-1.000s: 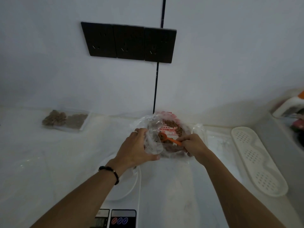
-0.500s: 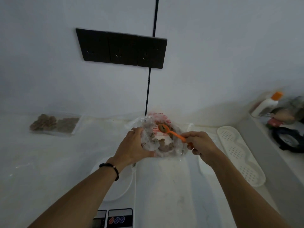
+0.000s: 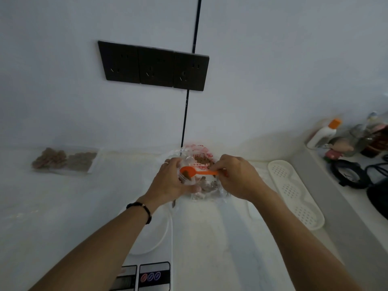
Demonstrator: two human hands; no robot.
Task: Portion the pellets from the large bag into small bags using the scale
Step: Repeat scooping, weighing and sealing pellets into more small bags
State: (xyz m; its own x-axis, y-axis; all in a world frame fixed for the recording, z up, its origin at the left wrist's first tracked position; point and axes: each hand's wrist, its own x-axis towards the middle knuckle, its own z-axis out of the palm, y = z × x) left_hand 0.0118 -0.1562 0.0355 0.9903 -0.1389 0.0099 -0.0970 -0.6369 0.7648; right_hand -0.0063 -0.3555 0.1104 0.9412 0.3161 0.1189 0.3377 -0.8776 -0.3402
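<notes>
The large clear bag with red print holds brown pellets and stands at the back of the white counter. In front of it my left hand grips a small clear bag with its mouth held up. My right hand pinches the handle of an orange spoon, whose bowl carries pellets over the small bag's mouth. The white scale lies below my left forearm, its display at the bottom edge. Two filled small bags lie at the left by the wall.
A white perforated tray lies to the right of my hands. Beyond a raised ledge at the far right stand a white bottle with an orange cap and dark clutter. A black socket panel is on the wall.
My right hand has lifted the spoon out of the large bag and swung it left, over the small bag in my left hand. The view has shifted a little.
</notes>
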